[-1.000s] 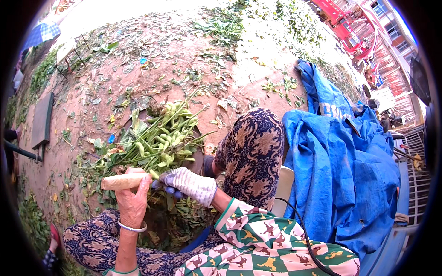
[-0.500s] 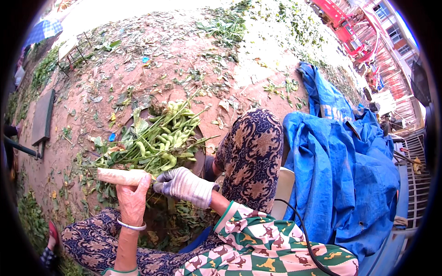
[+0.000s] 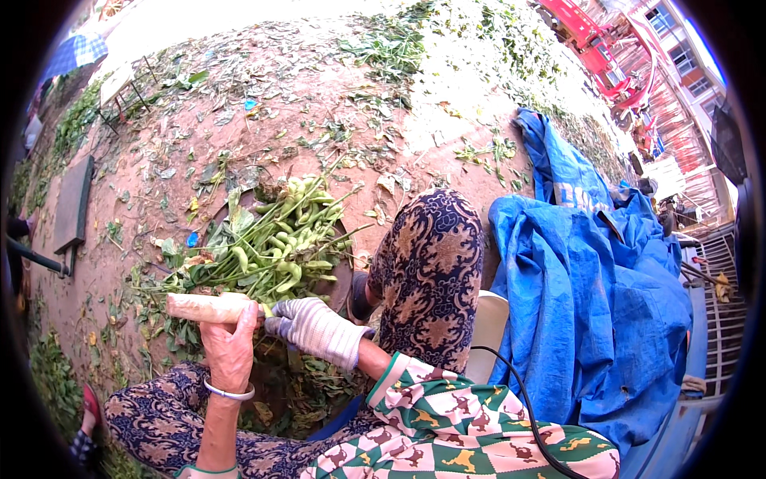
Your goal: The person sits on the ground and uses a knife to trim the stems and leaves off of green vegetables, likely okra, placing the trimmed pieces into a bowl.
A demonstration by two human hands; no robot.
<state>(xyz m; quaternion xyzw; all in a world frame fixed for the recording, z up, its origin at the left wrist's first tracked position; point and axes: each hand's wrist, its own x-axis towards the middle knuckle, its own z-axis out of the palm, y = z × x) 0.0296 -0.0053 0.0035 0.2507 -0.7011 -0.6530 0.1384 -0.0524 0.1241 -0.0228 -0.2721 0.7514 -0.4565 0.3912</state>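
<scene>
1 pale stick [image 3: 206, 308] fills the curled left hand [image 3: 228, 351], seemingly steadied for the half-curled right hand [image 3: 313, 326], hold unclear.

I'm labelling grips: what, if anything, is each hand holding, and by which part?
The left hand holds a pale cylinder near its right-hand end. The gloved right hand is at a small green piece there; whether held, I can't tell.

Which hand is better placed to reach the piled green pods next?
Probably the right hand: in view it sits just below the green pods, while the left hand grips a thick pale cylinder.
</scene>
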